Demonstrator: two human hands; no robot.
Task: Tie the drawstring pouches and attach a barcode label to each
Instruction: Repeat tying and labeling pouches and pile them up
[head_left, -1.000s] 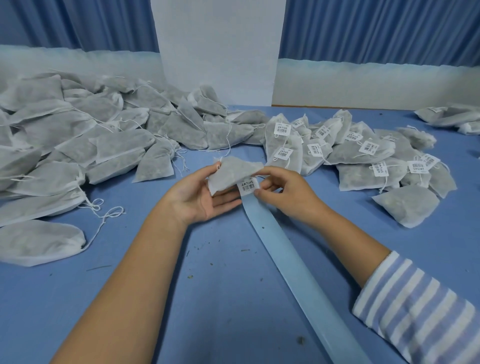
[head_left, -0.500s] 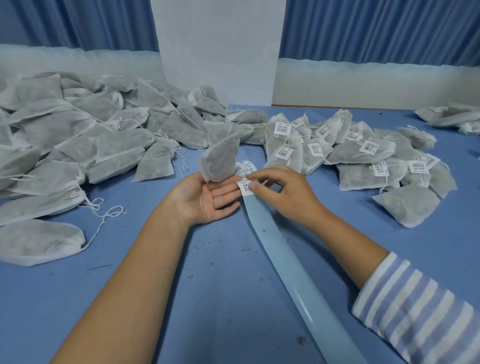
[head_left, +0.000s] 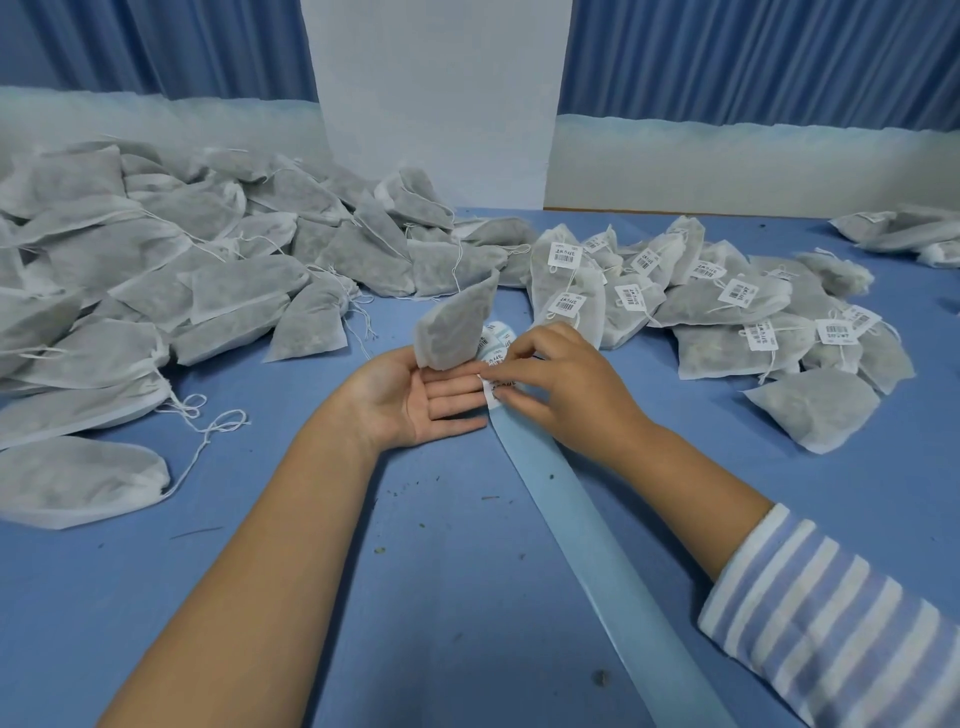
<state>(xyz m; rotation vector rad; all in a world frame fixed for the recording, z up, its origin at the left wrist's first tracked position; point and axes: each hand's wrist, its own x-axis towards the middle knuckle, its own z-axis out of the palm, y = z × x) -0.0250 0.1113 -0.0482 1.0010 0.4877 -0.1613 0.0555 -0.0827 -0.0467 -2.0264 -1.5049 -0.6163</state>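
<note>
1. A second ago the pouch (head_left: 457, 327) lay flat across the left hand's fingers. Now it stands on end, as it did half a second ago, just above centre of the frame. The barcode label (head_left: 497, 388) has shifted slightly lower, onto the fingertips.
2. The left hand (head_left: 415, 397) lies palm up at centre with its fingers straight and together. The pouch's lower end is held at its thumb edge, and the thumb itself is hidden behind the fabric.
3. The right hand (head_left: 566, 384), fingers curled, pinches the barcode label against the left fingertips, at the top end of the backing strip (head_left: 597, 545).
4. Counted: one pouch in hand, one label in the fingers, and one label roll (head_left: 500, 332) just behind the pouch. One pale strip runs to the lower right.
5. Three heaps lie on the blue table (head_left: 467, 649): an unlabelled heap (head_left: 156, 270) at the upper left, a labelled heap (head_left: 727, 312) at the right showing about ten labels, and a small heap (head_left: 904, 228) at the far right edge.
</note>
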